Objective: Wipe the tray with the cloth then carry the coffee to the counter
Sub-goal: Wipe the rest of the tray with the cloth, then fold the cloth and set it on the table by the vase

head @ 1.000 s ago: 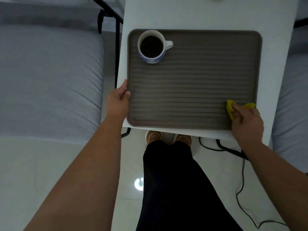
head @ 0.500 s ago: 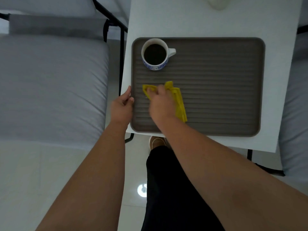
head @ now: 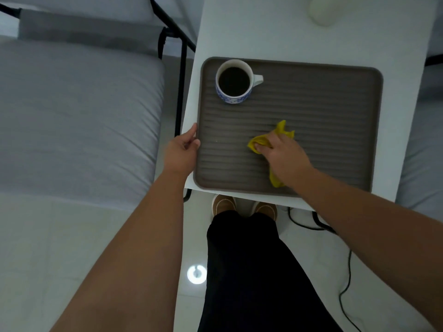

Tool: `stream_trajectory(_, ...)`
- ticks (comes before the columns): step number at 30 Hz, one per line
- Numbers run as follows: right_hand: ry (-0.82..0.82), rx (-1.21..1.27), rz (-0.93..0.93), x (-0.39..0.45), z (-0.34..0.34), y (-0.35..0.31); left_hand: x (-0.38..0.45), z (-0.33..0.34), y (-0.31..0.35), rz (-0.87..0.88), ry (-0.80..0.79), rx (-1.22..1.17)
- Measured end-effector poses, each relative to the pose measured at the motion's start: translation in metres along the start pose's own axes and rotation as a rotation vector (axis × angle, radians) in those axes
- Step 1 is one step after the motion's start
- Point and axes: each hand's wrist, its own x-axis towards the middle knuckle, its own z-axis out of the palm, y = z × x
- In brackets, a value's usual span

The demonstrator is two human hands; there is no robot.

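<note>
Head view, everything below is from this one camera.

Tray: brown-grey tray, rounded rectangle with a low raised rim and ribbed ridges running side to side, looks matte and rubbery. It sits flat on a white table, its near edge almost at the table's near edge.

Cloth: small yellow cloth, crumpled, lying on the ribs a bit near of the tray's middle, one tail poking out far of the hand and another near the wrist.

Right hand: right hand is on top of the cloth, fingers curled down over it and pressing it to the tray.

Left hand: left hand holds the tray's left rim, thumb over the lip, fingers bent round the edge.

Coffee: white mug with a blue pattern round the base, full of dark coffee, handle pointing right. It stands upright in the far-left corner of the tray, well apart from the cloth.

Writing: none I can read anywhere.

Room: lots of bare ribbed tray to the right of the cloth. Grey cushions flank the table, a black metal frame just beside its left edge, a black cable on the pale floor.

Far edge: pale blurry object on the table, can't tell what it is.
</note>
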Motion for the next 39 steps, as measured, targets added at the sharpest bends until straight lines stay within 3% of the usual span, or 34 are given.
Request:
stream_trajectory(9, -0.052, 0.202, 0.523, -0.073, 0.02, 0.082, -0.005, 0.006, 0.004, 0.039, 0.054, 0.099)
stream_trajectory(13, 0.172, 0.582, 0.826, -0.093, 0.015, 0.099, -0.009, 0.015, 0.007, 0.04, 0.139, 0.211)
stream_trajectory(16, 0.318, 0.798, 0.901, -0.11, 0.0, 0.103, -0.021, 0.022, 0.005, 0.077, 0.27, 0.318)
stream_trajectory(20, 0.344, 1.197, 0.88, -0.124, -0.015, 0.096, -0.043, 0.038, 0.011, 0.281, 0.316, 0.449)
stream_trajectory(24, 0.243, 1.231, 0.76, -0.115, -0.023, 0.082, -0.068, 0.078, 0.037, 0.374, 0.026, 0.489)
stream_trajectory(30, 0.032, 0.957, 0.546, -0.096, -0.019, 0.069, -0.08, 0.146, 0.08, 0.582, -0.418, 0.638)
stream_trajectory(36, 0.104, 1.072, 0.421, -0.107, -0.027, 0.071, -0.055, 0.155, 0.114, 0.596, -0.567, 0.829)
stream_trajectory(39, -0.011, 0.969, 0.433, -0.118, -0.022, 0.08, -0.049, 0.15, 0.116, 0.603, -0.607, 0.893)
